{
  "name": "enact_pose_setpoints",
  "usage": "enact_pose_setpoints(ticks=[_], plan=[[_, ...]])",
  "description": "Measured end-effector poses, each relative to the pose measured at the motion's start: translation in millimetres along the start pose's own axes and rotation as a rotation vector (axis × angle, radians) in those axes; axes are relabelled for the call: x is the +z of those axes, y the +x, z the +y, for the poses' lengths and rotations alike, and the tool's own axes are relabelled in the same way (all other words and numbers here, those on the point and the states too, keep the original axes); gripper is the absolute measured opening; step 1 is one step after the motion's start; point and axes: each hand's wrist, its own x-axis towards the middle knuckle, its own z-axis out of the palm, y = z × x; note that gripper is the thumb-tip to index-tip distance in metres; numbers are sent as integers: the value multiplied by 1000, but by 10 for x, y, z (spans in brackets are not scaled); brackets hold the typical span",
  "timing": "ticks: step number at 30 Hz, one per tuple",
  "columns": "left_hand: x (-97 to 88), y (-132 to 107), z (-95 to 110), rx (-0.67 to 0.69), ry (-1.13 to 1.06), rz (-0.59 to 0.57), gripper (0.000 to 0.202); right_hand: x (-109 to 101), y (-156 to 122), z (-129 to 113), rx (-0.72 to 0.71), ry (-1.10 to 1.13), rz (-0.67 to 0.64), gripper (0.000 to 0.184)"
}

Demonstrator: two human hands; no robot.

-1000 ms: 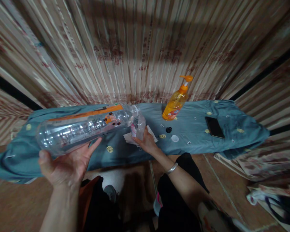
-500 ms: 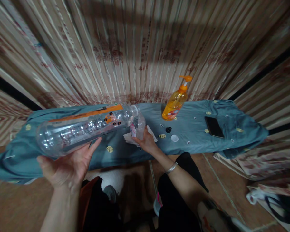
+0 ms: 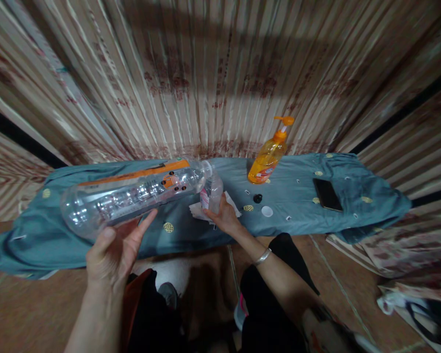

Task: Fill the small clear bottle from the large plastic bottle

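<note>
As the large clear bottle (image 3: 132, 196) slants over the counter's (image 3: 301, 211) nine-o'clock side, neck toward three, the left hand (image 3: 117, 245) props it from below, fingers spread. The right hand (image 3: 225, 215) is clamped around a small bottle (image 3: 216, 189) at its mouth, near white tissue (image 3: 197, 212). From there, an orange pump bottle (image 3: 266, 159) stands at two o'clock, a black cap (image 3: 257, 198) and farther phone (image 3: 327, 194) lie at three, a white disc (image 3: 267, 211) at four.

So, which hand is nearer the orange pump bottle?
Right: the right hand is in front and left of the pump bottle; the left hand is farther left, under the large bottle.
</note>
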Motion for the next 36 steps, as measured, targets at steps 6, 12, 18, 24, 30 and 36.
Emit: enact_pose_setpoints(ticks=[6,12,18,24,30,36], plan=[[-4,6,-4,-25,8,-7,51,1,6,-13,-8,1,-6,79],[-16,22,-11,-29,53,33,52,8,7,-12,12,-19,-13,83],[-36,23,-16,-28,30,31,47,5,-6,-31,-15,-3,0,80],[2,31,-8,-45,30,48,51,36,-9,-3,1,11,16,78],[6,13,20,-58,22,58,56,45,-4,5,-33,22,18,81],[25,4,31,-65,38,64,72,10,-9,-55,-2,-9,-2,81]])
